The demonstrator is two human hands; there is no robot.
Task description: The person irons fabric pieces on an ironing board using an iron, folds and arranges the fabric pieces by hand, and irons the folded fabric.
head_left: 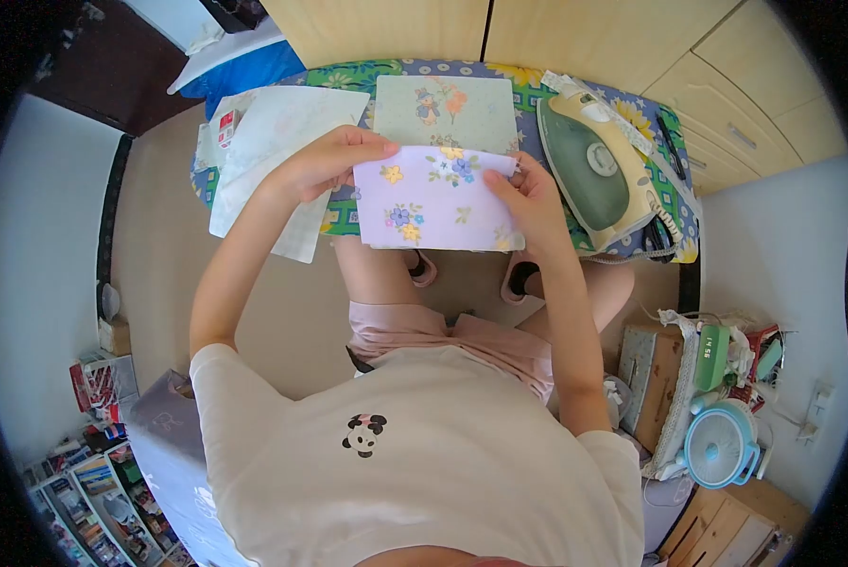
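Lilac floral cloth (433,203) held over the table's near edge (344,227) — left hand (325,163) pinching its upper left, right hand (537,203) its upper right, thumb on front. Loose pinch could drop or skew it. Iron (589,161) sits just beside right hand — sideways drift risks a knock, or burn if hot; can't tell. Printed sheet (443,109) lies behind.
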